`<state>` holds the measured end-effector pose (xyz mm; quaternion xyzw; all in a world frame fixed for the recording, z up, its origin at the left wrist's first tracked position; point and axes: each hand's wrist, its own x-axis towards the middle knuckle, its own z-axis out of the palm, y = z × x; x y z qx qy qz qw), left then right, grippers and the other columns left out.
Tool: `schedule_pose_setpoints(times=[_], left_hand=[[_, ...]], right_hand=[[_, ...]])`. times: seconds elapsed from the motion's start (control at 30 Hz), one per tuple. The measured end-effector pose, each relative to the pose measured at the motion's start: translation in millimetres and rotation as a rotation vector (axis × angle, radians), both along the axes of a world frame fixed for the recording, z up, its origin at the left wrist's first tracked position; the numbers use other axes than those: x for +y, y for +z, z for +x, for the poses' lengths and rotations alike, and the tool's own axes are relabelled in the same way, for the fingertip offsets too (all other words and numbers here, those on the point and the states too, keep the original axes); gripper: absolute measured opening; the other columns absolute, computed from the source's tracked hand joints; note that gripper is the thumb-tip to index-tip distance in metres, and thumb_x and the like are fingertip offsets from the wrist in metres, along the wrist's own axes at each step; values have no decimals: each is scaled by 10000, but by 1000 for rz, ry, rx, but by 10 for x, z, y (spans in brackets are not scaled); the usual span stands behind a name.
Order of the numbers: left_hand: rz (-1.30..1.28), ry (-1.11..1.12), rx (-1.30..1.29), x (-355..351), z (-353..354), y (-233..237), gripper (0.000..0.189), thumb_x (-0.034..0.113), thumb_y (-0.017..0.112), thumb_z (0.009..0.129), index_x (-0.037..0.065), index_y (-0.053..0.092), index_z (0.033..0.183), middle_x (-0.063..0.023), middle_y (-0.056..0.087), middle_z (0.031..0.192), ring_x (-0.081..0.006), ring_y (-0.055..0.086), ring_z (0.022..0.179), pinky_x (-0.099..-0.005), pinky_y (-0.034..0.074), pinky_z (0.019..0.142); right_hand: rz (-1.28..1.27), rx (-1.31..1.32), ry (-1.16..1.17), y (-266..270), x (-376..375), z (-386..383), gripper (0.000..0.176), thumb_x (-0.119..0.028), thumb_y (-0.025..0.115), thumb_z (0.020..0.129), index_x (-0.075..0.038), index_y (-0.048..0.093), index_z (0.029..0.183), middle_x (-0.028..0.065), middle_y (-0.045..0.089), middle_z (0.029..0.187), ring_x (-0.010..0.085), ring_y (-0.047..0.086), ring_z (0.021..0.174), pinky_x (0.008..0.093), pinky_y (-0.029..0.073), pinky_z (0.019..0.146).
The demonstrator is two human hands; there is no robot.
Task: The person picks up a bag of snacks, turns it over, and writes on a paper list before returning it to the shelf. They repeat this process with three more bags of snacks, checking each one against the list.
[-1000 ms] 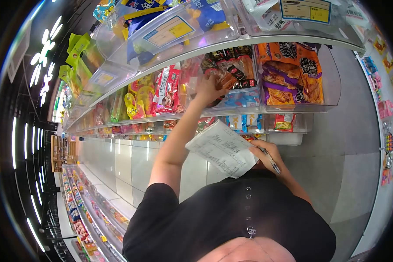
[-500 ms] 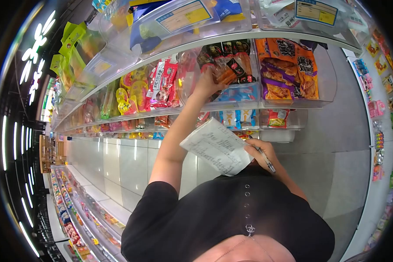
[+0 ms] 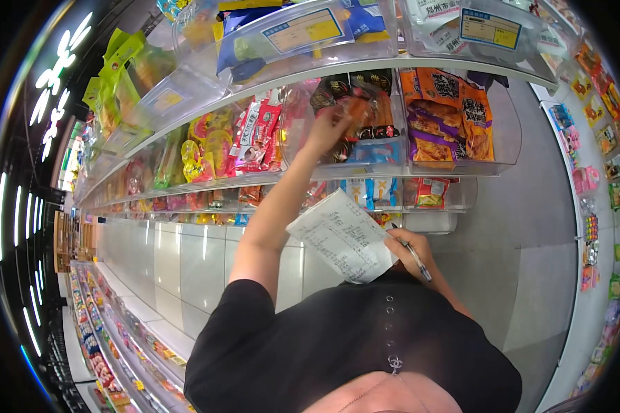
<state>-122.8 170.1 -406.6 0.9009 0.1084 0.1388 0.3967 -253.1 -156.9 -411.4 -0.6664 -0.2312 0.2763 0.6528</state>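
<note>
My left hand reaches into a clear bin on the shelf, its fingers closed on a reddish-brown snack packet. That packet is blurred by motion. Black-wrapped snack packets lie behind it, and blue packets sit in front. Close to my body, my right hand grips a sheet of white paper covered in handwriting. A pen is held in the same hand, slanting across the fingers.
Orange and purple snack bags fill the bin to the right. Red packets and yellow packs stand to the left. An upper shelf edge overhangs the bins. Another snack shelf runs along the lower left, across the tiled floor.
The snack packet in my left hand has tilted and smeared with motion, with the hand still at the same bin. My right hand keeps the paper and pen; the view has shifted slightly.
</note>
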Motion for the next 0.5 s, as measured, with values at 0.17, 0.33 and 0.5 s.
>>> schedule_pose_setpoints(times=[0.17, 0.33, 0.5], left_hand=[[456, -100, 146, -67, 194, 90, 632, 436, 668, 763, 68, 507, 1251, -190, 561, 1163, -319, 570, 1033, -399, 466, 855], [568, -6, 293, -209, 443, 109, 681, 591, 526, 804, 139, 468, 1310, -186, 457, 1301, -390, 423, 1196, -482, 337, 998], [344, -224, 472, -108, 545, 60, 739, 701, 440, 778, 169, 528, 1283, -229, 440, 1330, -419, 423, 1220, -485, 313, 1038]], right_hand=[[-30, 179, 10, 191, -31, 51, 255, -165, 601, 879, 18, 627, 1055, 61, 653, 811, 82, 590, 702, 233, 484, 611], [34, 89, -3, -133, -40, 86, 241, -149, 595, 878, 21, 628, 1047, 53, 646, 794, 92, 594, 693, 234, 492, 596], [24, 352, 18, 32, -64, 114, 237, -131, 586, 881, 25, 620, 1056, 50, 639, 798, 100, 592, 694, 237, 479, 627]])
